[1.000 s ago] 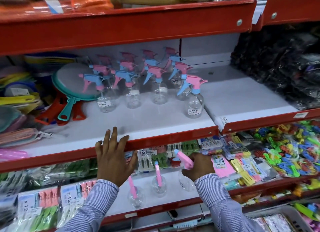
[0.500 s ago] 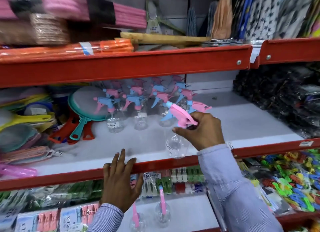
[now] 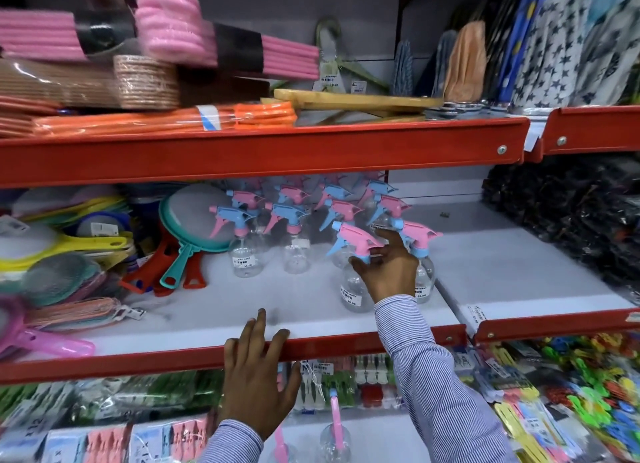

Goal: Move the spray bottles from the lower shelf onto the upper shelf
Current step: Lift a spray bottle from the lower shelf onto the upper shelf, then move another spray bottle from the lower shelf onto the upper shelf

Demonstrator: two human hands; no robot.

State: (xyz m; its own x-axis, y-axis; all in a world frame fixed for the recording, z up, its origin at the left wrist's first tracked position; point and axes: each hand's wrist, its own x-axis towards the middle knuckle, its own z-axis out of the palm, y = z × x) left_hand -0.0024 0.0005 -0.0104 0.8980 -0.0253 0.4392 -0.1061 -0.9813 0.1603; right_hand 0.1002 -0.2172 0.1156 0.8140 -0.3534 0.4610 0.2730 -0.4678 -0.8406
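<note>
Right hand (image 3: 389, 267) around spray bottle (image 3: 353, 255)

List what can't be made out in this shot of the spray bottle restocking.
- Head view: whether the right hand has released the spray bottle; its fingers cover the neck.
- Rear spray bottles: count unclear, shaded under the red shelf lip and overlapping.
- Lower-shelf bottles: bases cut off by the bottom edge.
- Price label: print too small and blurred.

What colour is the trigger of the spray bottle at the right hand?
Blue, on a pink spray head; the spray bottle at the right hand shows in the head view.
</note>
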